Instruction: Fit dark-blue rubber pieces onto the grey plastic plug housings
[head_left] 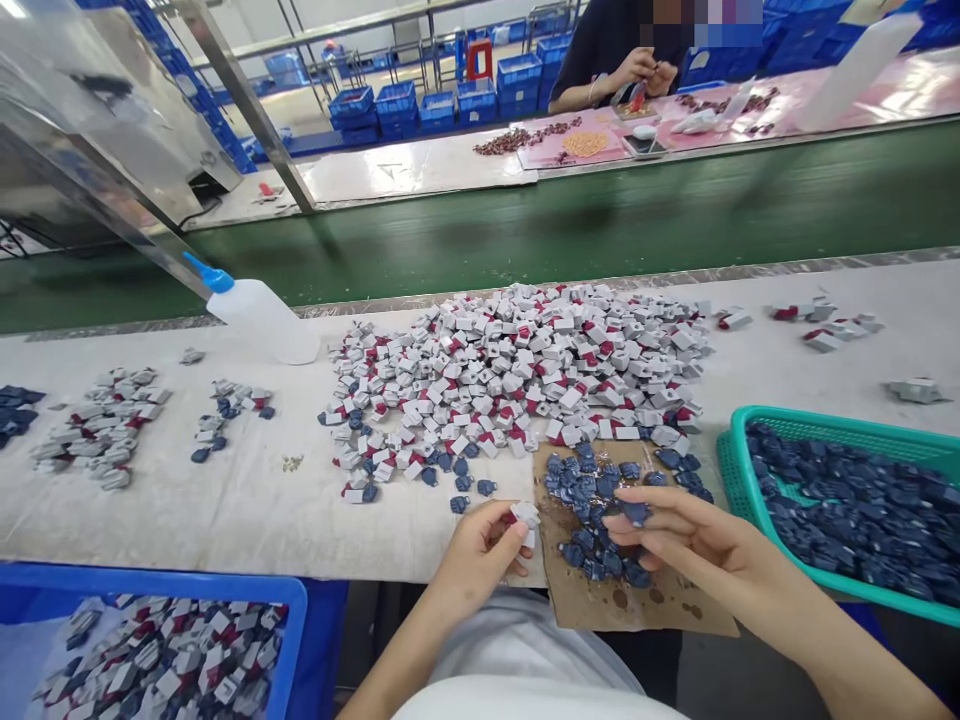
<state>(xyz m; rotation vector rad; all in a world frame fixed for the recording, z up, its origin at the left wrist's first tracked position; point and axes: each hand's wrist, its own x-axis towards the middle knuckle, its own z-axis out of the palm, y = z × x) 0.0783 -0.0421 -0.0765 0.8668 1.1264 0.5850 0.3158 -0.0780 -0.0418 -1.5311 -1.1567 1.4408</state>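
Note:
My left hand (480, 550) is closed in a pinch on a small white piece (525, 515) at the near table edge. My right hand (682, 545) pinches a dark blue piece (636, 512) just above a brown cardboard sheet (637, 600) strewn with several dark blue pieces (592, 490). The two hands are close together, about a hand's width apart. Behind them spreads a large heap of white and red pieces (525, 370) on the pale table cover.
A teal basket (731, 460) of blue pieces stands at right. A blue crate (292, 620) with assembled pieces sits at lower left. A white squeeze bottle (259, 315) lies behind small piles (105, 420). Beyond a green conveyor (525, 225), another person (622, 60) works.

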